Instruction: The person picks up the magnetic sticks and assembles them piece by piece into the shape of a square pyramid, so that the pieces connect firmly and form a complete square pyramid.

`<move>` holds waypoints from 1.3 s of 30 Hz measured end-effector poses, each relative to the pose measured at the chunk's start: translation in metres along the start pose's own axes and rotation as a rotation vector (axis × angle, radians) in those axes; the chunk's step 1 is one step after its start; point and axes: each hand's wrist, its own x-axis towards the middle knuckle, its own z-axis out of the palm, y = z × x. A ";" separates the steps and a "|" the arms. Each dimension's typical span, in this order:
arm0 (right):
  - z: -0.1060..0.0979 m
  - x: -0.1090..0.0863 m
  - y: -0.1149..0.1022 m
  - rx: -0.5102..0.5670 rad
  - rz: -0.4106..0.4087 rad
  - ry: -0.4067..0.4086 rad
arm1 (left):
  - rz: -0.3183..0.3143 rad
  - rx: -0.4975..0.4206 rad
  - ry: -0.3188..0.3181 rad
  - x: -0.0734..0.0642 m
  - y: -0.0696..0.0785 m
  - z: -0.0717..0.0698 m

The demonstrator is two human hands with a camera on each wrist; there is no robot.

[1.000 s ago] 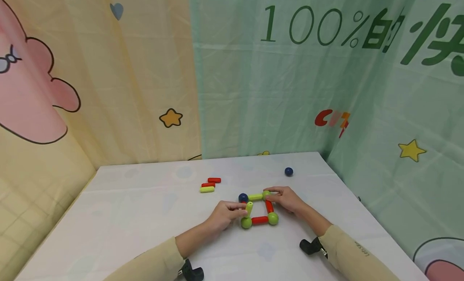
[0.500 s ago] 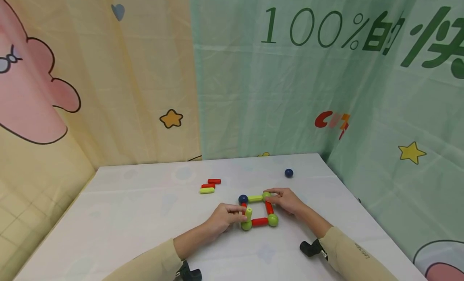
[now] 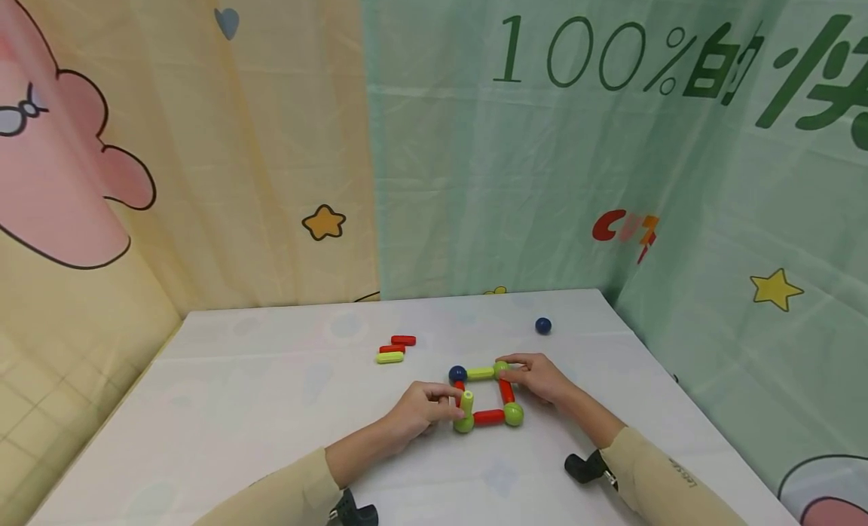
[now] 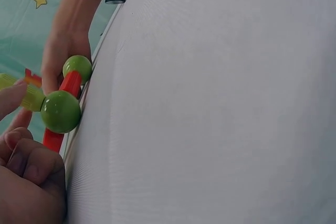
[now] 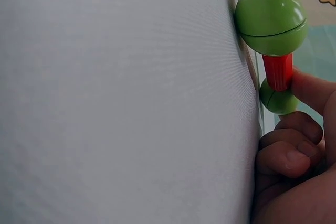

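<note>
A four-sided frame of rods and balls lies on the white table. Its corners are a blue ball (image 3: 457,374) and green balls, joined by red rods (image 3: 489,417) and a yellow-green rod (image 3: 480,373). With thumb and fingers, my left hand (image 3: 422,409) pinches another yellow-green rod (image 3: 467,404), which stands up on the near-left green ball (image 3: 464,423). The left wrist view shows that rod's end against the green ball (image 4: 61,112). At the far-right corner, my right hand (image 3: 539,375) grips the green ball (image 3: 501,369), its thumb beside a red rod (image 5: 278,72).
Beyond the left hand lie two loose red rods (image 3: 403,340) and a yellow-green rod (image 3: 389,357). A loose blue ball (image 3: 543,325) sits near the table's far right. Printed curtains (image 3: 475,172) hang behind the table (image 3: 258,405).
The rod in my left hand has come down onto the near-left green ball and stands more upright. My right hand keeps its hold on the far-right ball.
</note>
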 end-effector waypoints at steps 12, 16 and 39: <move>0.000 0.000 -0.003 -0.004 0.011 -0.007 | 0.079 0.330 0.086 -0.002 -0.002 0.011; 0.000 -0.001 -0.005 -0.015 0.022 -0.011 | 0.072 0.371 0.132 -0.003 -0.002 0.009; 0.020 -0.048 -0.030 -0.157 0.031 -0.058 | -0.080 0.275 0.321 0.026 0.006 -0.035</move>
